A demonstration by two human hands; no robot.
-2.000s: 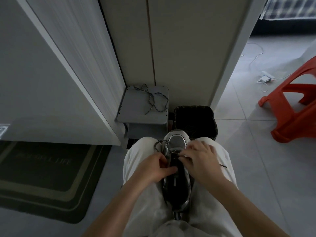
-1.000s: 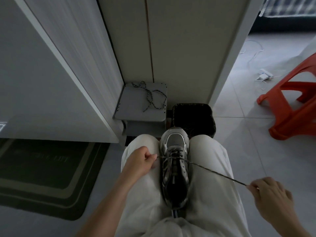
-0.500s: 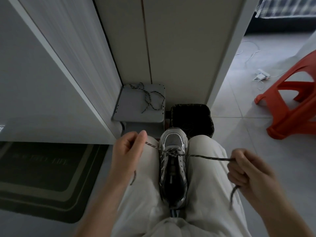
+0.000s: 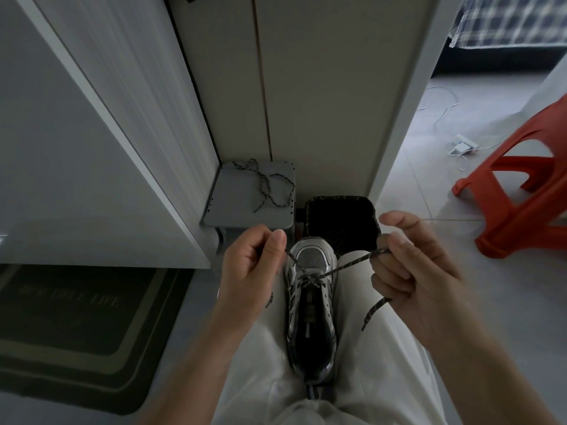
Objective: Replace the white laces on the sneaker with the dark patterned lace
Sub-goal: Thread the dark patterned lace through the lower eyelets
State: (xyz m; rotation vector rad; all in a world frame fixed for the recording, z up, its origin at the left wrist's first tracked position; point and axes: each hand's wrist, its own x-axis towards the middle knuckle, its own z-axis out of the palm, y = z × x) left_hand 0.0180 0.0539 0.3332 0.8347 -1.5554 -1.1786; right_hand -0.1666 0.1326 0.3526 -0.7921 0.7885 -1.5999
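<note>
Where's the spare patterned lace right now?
In the head view, the spare lace lies on the grey stand, ahead of the left hand, left of the black bin.

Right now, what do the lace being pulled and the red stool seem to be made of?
The lace looks like braided textile cord: matte, with pale flecks woven through dark strands, and limp where its end hangs. The stool is probably moulded plastic: one uniform orange-red piece, smooth, with a slight sheen.
</note>
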